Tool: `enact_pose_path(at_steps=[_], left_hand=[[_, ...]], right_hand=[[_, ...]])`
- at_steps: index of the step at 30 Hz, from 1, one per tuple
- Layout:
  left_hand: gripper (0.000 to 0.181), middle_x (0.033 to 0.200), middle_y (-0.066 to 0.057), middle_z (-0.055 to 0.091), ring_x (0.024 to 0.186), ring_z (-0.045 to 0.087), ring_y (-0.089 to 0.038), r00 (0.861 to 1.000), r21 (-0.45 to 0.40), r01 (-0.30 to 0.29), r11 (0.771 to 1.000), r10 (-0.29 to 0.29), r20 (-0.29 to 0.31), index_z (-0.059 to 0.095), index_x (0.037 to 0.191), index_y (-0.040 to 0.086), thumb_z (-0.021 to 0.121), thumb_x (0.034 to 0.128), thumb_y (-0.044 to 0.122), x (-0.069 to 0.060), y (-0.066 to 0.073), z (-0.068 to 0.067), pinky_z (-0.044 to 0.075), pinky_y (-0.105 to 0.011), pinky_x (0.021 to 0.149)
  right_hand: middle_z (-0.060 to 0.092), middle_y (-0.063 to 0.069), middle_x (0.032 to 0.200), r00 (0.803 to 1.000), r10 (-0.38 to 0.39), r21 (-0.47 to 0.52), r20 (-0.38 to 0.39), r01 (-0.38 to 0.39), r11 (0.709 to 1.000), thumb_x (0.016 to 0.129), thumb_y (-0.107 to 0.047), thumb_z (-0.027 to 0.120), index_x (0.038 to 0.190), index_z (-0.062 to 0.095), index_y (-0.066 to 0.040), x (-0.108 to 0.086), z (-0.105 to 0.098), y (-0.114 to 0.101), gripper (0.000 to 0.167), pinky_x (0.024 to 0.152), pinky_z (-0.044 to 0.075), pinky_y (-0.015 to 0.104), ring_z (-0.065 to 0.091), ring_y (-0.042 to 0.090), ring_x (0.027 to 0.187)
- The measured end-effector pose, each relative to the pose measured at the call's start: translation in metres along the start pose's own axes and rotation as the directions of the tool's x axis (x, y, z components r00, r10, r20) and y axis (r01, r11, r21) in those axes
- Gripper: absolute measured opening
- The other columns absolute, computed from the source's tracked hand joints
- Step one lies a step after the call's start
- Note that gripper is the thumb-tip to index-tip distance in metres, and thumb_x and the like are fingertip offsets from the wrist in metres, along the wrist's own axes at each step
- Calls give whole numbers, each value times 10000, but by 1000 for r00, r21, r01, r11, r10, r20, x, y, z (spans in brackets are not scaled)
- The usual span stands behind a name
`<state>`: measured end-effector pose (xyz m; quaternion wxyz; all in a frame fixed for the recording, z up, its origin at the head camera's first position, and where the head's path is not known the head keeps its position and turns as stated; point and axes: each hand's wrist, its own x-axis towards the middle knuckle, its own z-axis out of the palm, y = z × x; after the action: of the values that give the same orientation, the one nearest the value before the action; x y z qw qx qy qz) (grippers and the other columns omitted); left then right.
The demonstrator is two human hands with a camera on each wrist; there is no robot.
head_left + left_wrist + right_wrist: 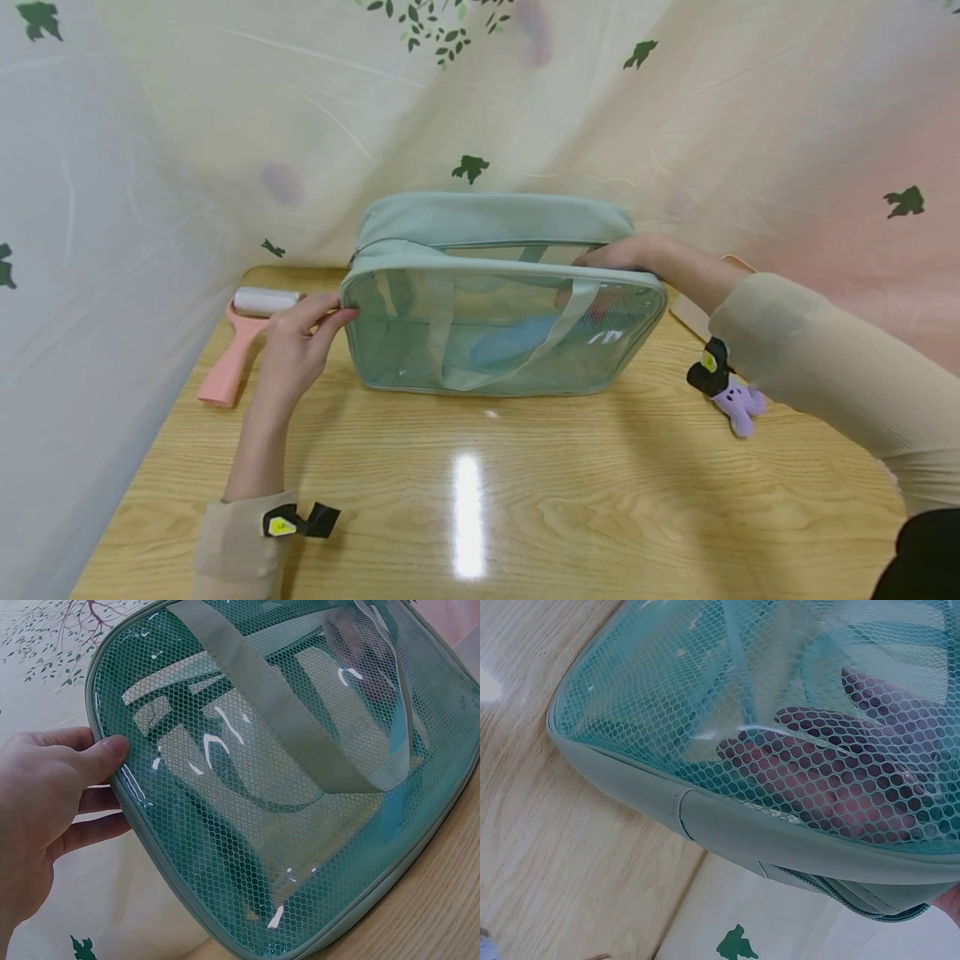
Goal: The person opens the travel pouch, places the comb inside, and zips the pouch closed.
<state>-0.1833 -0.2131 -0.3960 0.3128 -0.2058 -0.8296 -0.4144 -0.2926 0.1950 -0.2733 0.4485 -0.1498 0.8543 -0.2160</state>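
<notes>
A pale green zip bag with clear mesh sides and strap handles stands on the table, its top unzipped. My left hand pinches the bag's left edge; in the left wrist view the thumb lies on the front and the fingers behind. Through the top opening, my right hand reaches inside the right end. Its spread fingers show through the mesh, with nothing visible in them. Low inside the bag lies a blue item, its kind blurred by the clear side.
A pink lint roller with a white roll lies left of the bag. To the right are a small purple plush toy and a flat beige item, partly hidden by my right arm. A patterned curtain hangs behind the table.
</notes>
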Motion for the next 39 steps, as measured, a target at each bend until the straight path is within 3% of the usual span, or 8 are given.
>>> enact_pose_path(at_steps=[6,12,15,19,23,29,34,39], left_hand=[[123,884,-159,772,748,518,89,1000,-12,7,1000,-7,7,777,999,3,744,885,-31,1,1,3,402,-106,689],[119,869,-158,768,728,501,79,1000,-15,0,1000,0,7,776,990,3,746,882,-35,2,1,6,391,-115,673],[127,874,-162,770,740,504,91,1000,-18,-1,1000,1,6,777,997,0,747,880,-38,2,1,8,393,-111,678],[131,892,-170,774,757,518,103,1000,-25,-1,1000,1,7,776,1006,-5,743,884,-38,3,1,10,403,-100,690],[123,891,-171,773,750,513,96,1000,-31,-5,1000,5,8,774,1003,-9,739,888,-37,3,2,11,398,-104,684],[117,874,-165,770,738,501,97,1000,-28,-9,1000,9,-3,773,990,-12,742,881,-43,3,3,11,389,-109,682],[127,881,-170,770,751,501,109,1000,-24,-12,1000,12,-4,772,1000,-15,740,882,-47,2,5,8,391,-104,695],[133,842,-174,760,751,492,133,999,-13,-19,1000,19,-30,769,988,-23,739,870,-77,0,6,2,378,-101,686]], right_hand=[[670,18,1151,1000,-7,14,-9,7,1000,1002,-401,648,1426,471,-32,-3,1,3,589,895,552,269,639,108,1010],[656,32,1148,999,-21,-85,-37,18,996,991,-489,646,1339,550,-63,-8,-1,5,558,882,542,284,627,144,1007],[642,85,1288,1000,-26,-86,-17,24,996,994,-499,639,1386,561,-83,-12,-4,4,577,907,539,296,616,180,1085],[465,147,1534,999,-26,-46,-23,25,999,1036,-450,582,1522,481,-106,-20,-8,-2,603,965,510,317,529,243,1256],[373,141,1613,997,-65,-26,-33,64,998,1090,-451,453,1581,395,-119,-30,-12,-11,595,1116,427,413,440,280,1392],[458,70,1593,979,-204,-64,8,204,977,1111,-442,412,1591,379,-189,-50,-22,-32,544,1204,383,492,460,259,1455],[555,13,1498,960,-270,-139,-69,258,956,1100,-439,448,1555,426,-239,-65,-29,-59,498,1100,504,394,583,196,1331],[610,41,1410,926,-344,-203,-155,311,929,1094,-371,486,1510,489,-189,-63,-33,-100,454,1063,534,372,633,175,1246]])
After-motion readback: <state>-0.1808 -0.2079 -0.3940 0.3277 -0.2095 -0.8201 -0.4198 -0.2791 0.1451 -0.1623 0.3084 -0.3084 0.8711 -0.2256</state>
